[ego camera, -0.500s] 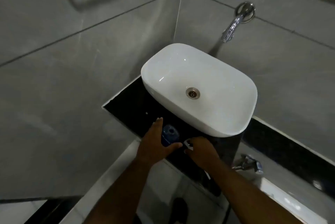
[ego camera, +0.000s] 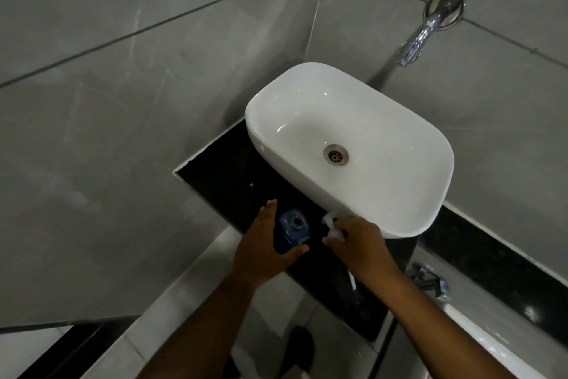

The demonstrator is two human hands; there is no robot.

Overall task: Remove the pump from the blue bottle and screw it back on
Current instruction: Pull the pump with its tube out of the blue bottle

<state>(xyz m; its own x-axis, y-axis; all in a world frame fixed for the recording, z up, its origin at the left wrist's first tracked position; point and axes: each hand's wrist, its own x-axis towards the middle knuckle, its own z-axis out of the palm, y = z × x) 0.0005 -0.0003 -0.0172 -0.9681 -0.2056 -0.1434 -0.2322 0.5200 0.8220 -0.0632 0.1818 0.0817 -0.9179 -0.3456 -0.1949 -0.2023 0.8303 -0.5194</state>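
The blue bottle (ego camera: 292, 228) stands upright on the black counter (ego camera: 226, 163), just in front of the white basin. Its neck is open, with no pump on it. My left hand (ego camera: 264, 248) wraps around the bottle from the left, thumb across its near side. My right hand (ego camera: 358, 245) holds the white pump (ego camera: 330, 226) a little to the right of the bottle, close under the basin's rim. The pump's tube (ego camera: 352, 282) hangs down below my right wrist. Pump and bottle are apart.
A white basin (ego camera: 408, 194) with a metal drain fills the counter behind the bottle. A chrome tap (ego camera: 413, 43) juts from the grey tiled wall above it. A second chrome fitting (ego camera: 430, 282) sits low at the right.
My right hand has moved the pump a short way to the right, away from the bottle's open neck. My left hand stays on the bottle.
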